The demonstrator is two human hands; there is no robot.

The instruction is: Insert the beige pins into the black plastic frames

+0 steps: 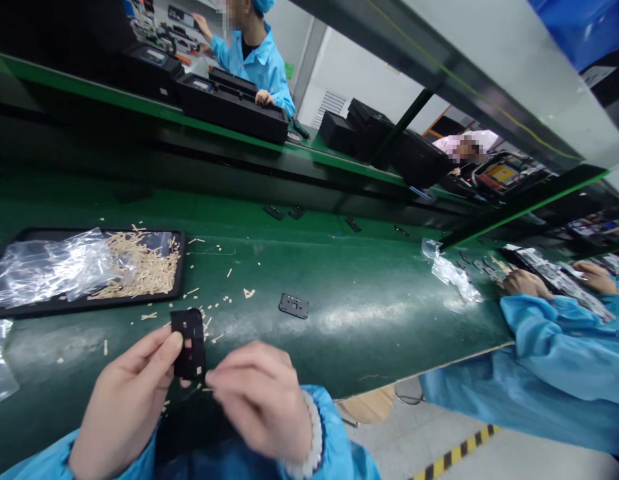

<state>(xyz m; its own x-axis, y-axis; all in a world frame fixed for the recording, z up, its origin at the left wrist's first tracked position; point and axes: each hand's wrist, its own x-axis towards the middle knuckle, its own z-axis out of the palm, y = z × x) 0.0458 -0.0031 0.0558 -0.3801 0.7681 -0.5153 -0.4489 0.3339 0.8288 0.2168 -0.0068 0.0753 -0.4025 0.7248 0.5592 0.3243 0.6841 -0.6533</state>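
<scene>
Between the thumb and fingers of my left hand is a small black plastic plate, held upright, with little openings and pale bits on its face. My right hand is just right of the plate's lower corner, its fingertips pinched together. What they hold, if anything, is hidden. Beyond both hands, a similar flat black plate lies on the green bench. Small tan strips and squares are scattered on the bench behind the held plate.
At the left a black tray contains tan strips and clear plastic bags. Several small black parts lie along the bench's back. A co-worker's blue sleeve and hands are at the right, near a crumpled clear bag. Black boxes line the shelf.
</scene>
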